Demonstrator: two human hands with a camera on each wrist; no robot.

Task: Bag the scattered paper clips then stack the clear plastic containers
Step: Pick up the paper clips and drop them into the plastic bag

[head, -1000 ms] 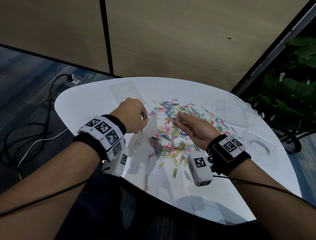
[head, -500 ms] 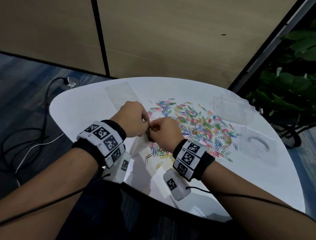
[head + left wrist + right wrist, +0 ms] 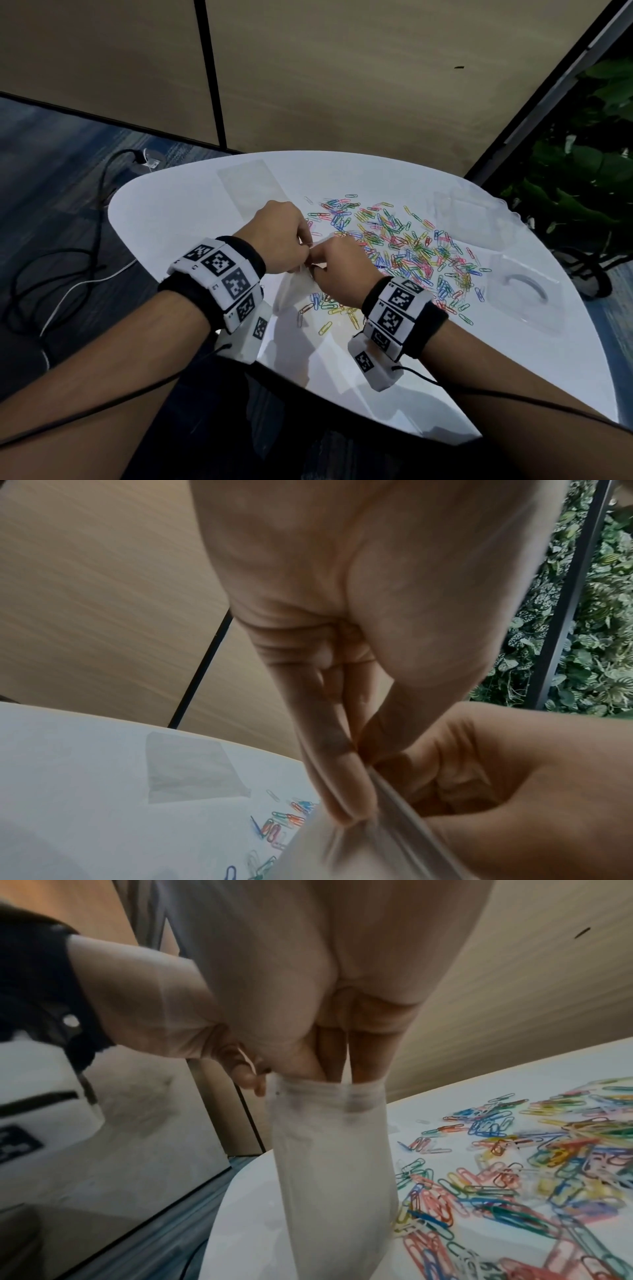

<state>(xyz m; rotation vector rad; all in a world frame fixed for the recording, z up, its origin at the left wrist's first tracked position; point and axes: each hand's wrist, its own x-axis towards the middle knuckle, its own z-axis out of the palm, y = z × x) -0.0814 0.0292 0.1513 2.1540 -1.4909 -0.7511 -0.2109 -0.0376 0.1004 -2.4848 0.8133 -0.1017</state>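
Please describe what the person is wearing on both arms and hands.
The hands, left hand and right hand, are bare. Each wrist has a black cloth band, white blocks with black square markers, and a white box camera with a thin black cable.

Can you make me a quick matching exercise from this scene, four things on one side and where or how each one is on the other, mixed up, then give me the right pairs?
Things:
1. small plastic bag
2. paper clips
3. spare flat bag
4. clear plastic container

Places or states:
A. lies flat on the table's far left, untouched
B. sits at the table's right side, beyond the clips
C. held upright at its mouth by the left hand and right hand
D. scattered in many colours across the white table

Pairs: 1-C, 2-D, 3-A, 4-B
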